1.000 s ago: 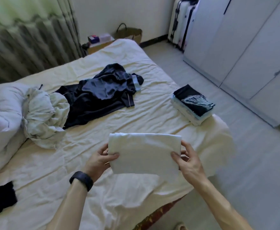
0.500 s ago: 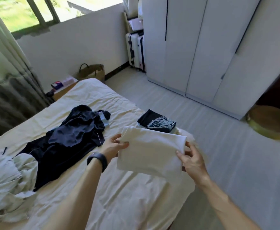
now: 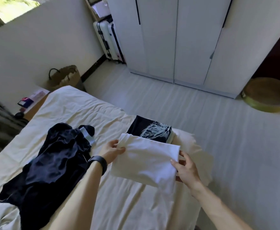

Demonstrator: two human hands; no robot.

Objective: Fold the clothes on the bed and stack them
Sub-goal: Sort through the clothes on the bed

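A folded white garment hangs flat between both hands above the bed. My left hand pinches its far left corner, thumb on top. My right hand grips its right edge with fingers underneath. Just beyond it, at the bed's right corner, lies the stack of folded clothes, topped by a black shirt with a white print; the white garment overlaps its near edge in view. An unfolded pile of dark navy clothes sprawls to the left, and a crumpled pale garment shows at the lower left.
White wardrobe doors line the far wall, with suitcases beside them. A woven bag and a small bedside stand sit past the bed's far end. A round woven basket rests on the pale floor at right.
Both hands have carried the folded white garment right and forward toward the stack at the bed's corner. My view has swung right and up, so the wardrobe and floor fill more of the frame.
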